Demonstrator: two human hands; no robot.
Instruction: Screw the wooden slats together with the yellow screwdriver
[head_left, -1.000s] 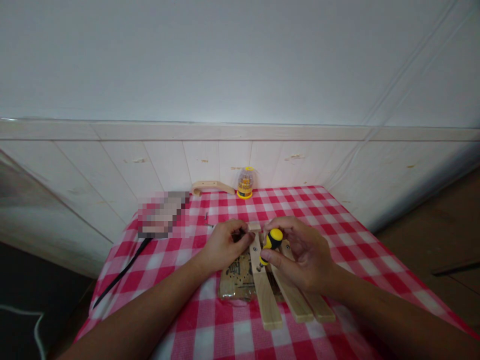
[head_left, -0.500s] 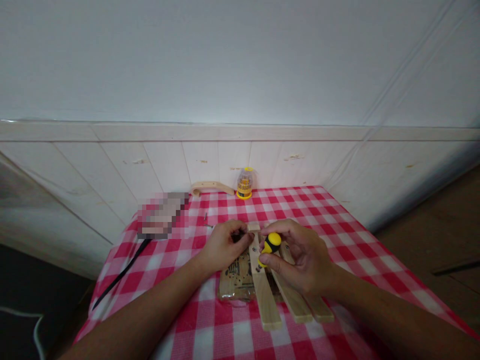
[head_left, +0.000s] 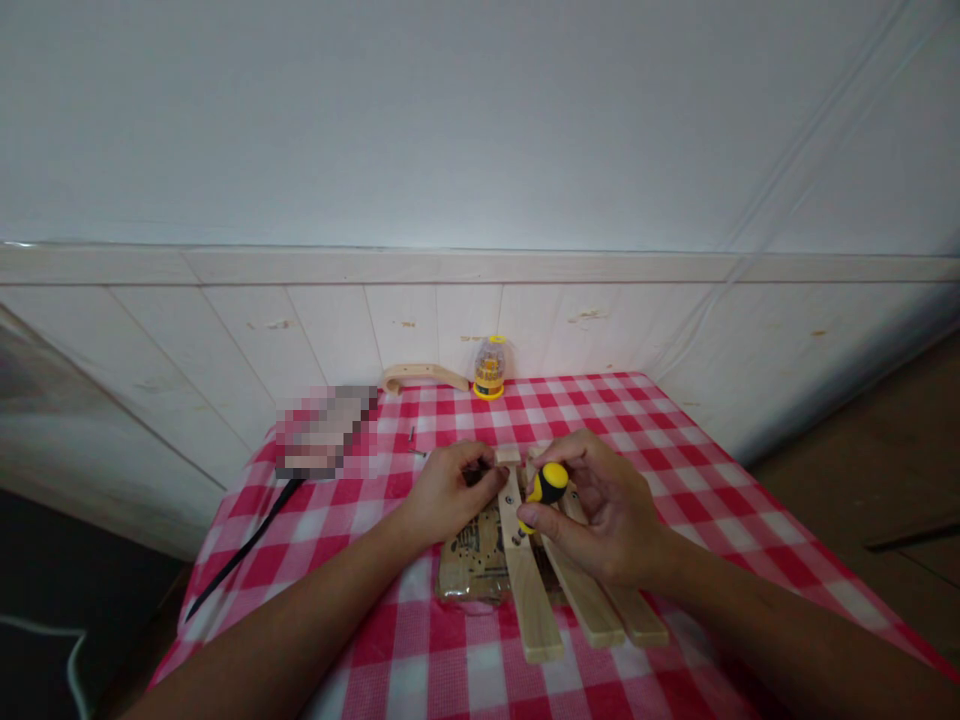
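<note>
My right hand (head_left: 611,510) is closed round a short yellow-and-black screwdriver (head_left: 553,482). Its tip points down at a screw hole in the leftmost pale wooden slat (head_left: 534,610); whether it sits in a screw head is too small to tell. With bent fingers and thumb, my left hand (head_left: 454,495) grips that slat's left edge near its far end. Two more wooden slats (head_left: 589,600) lie to the right, partly behind my right hand. Beneath them is a tape-wrapped cardboard box (head_left: 472,570) with dark print.
A curved wooden piece (head_left: 427,374) lies against the wall beside a clear-topped yellow screwdriver-bit holder (head_left: 490,370). Two small screws (head_left: 412,442) rest left of centre. A blurred-out flat object (head_left: 326,430) with a black strap lies on the red-and-white checked tablecloth (head_left: 420,650).
My right hand and the screwdriver handle have shifted slightly, the handle tipping a little to the right. My left hand and the slats stay in place.
</note>
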